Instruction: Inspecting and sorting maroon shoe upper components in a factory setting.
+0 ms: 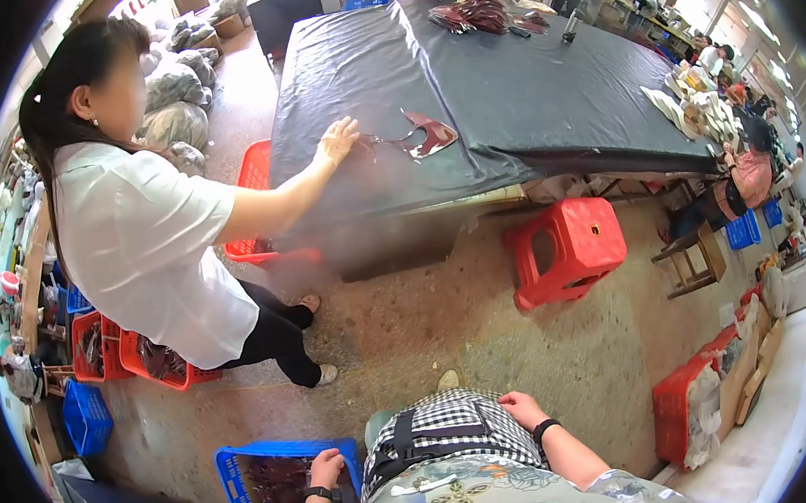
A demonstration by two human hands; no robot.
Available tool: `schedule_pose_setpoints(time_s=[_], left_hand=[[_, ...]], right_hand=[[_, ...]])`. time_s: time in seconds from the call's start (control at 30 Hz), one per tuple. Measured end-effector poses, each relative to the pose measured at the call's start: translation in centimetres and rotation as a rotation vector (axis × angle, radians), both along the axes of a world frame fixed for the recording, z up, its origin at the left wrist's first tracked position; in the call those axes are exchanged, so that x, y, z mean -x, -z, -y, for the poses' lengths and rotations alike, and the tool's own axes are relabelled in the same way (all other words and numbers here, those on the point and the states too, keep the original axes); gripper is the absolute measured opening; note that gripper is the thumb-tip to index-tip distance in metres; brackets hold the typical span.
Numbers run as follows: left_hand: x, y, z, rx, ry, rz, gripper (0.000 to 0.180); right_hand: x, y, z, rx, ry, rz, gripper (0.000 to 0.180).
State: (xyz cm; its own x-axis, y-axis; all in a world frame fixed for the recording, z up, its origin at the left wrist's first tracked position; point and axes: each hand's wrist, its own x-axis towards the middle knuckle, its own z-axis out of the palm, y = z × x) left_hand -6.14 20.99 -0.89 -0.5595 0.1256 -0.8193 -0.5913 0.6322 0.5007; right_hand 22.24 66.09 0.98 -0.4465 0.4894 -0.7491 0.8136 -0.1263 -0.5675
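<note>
Blue basket (pixel 284 447), near left, dark red pieces (pixel 271 480) inside! Left hand (pixel 327 469) at its right side, fingers curled; right hand (pixel 524 411) against the checked apron (pixel 438 413), fingers bent; either one clamped, I can't tell; a steady basket should prevent spills

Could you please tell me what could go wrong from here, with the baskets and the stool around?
The blue basket is close by the left hand; a careless turn might knock it.
The red stool stands out in front of the black-covered table; someone passing could trip.
The co-worker's hand is close to the maroon piece on the table and might brush it aside.
</note>
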Motion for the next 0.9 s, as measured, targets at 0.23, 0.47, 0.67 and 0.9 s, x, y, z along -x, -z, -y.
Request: schedule_pose_setpoints(time_s=[0.23,0.47,0.67,0.9], left_hand=[[-0.4,-2.2,-11.2,-0.093,0.046,-0.068,0.040],[0.9,-3.6,-15.9,-0.016,0.199,-0.053,0.039],[2.9,-2.9,-16.4,0.040,0.272,-0.094,0.039],[8.1,-1.1,-21.1,0.074,0.372,-0.122,0.041]], right_hand=[[-3.7,1.3,-6.1,0.132,0.136,0.052,0.030],[-6.0,2.0,-8.9,0.202,0.242,0.051,0.031],[-4.9,1.8,-10.0,0.253,0.298,0.096,0.030],[-1.3,0.4,-15.0,0.193,0.411,0.062,0.036]])
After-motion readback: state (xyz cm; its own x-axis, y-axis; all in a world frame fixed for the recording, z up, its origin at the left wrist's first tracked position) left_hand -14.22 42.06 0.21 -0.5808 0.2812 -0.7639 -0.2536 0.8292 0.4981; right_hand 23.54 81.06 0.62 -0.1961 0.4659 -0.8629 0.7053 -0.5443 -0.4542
